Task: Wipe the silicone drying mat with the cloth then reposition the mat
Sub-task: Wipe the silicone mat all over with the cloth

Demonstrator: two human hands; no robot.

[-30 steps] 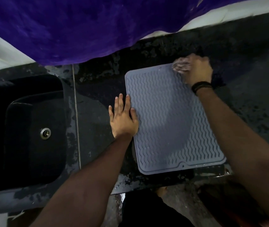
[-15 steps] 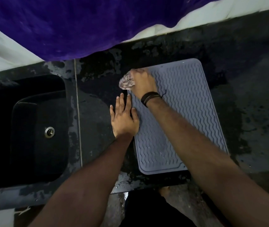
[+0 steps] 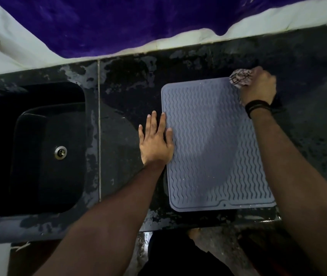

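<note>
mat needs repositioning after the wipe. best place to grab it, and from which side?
Probably the near edge of the mat, by the small drain notch. It lies flat and thin close to the counter front, so fingers can come from the person's side and peel that lip up. The left hand lies flat across the left edge; the right hand holds the cloth at the far right corner.

A dark, blotchy wet tabletop (image 3: 130, 92) spans the frame. A black sink (image 3: 45, 148) with a metal drain (image 3: 60, 152) fills the left. Purple fabric (image 3: 119, 20) hangs across the top.
</note>
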